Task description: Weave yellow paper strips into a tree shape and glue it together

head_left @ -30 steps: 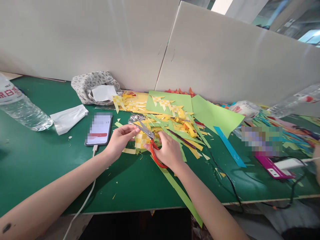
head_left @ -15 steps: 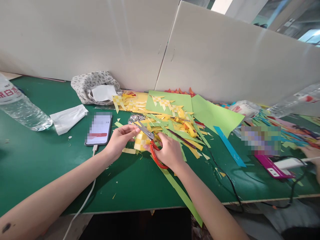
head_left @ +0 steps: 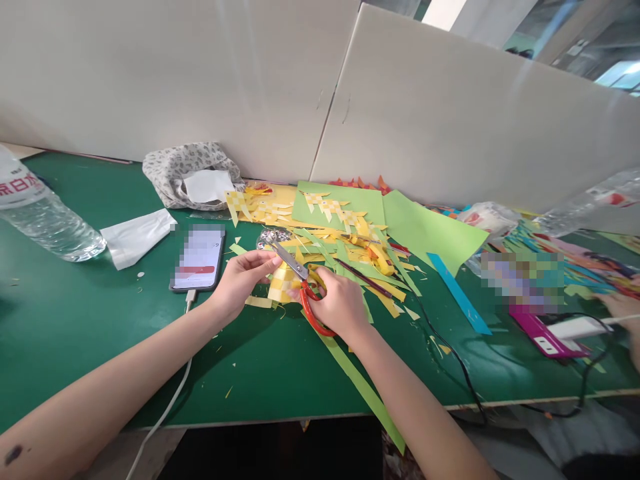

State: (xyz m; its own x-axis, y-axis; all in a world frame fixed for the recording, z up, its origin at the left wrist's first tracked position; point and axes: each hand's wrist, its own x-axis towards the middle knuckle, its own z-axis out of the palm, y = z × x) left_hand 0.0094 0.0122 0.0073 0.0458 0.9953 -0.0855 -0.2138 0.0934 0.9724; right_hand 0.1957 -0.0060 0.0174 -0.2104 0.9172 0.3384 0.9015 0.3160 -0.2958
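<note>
My right hand (head_left: 340,303) grips a pair of scissors (head_left: 300,277) with orange-red handles, its metal blades aimed up and to the left. Beside the blade tips, the thumb and forefinger of my left hand (head_left: 245,277) are pinched together; what is between them is too small to make out. A yellow-and-white woven paper piece (head_left: 283,283) is between the two hands, under the blades. Fingertips of my right hand touch its lower right edge. Behind lie yellow and green paper strips (head_left: 345,250) and checkered paper fish shapes (head_left: 330,205).
A phone (head_left: 200,257) on a white cable lies left, near a tissue pack (head_left: 137,237) and water bottle (head_left: 47,213). A patterned cloth bag (head_left: 167,173) stands behind. Rightward are a yellow glue gun (head_left: 380,257), blue strip (head_left: 457,293), magenta power strip (head_left: 547,340) and another person's hand (head_left: 625,310).
Both hands and the scissors stay almost still. On the phone screen, the last digit shown has changed.
</note>
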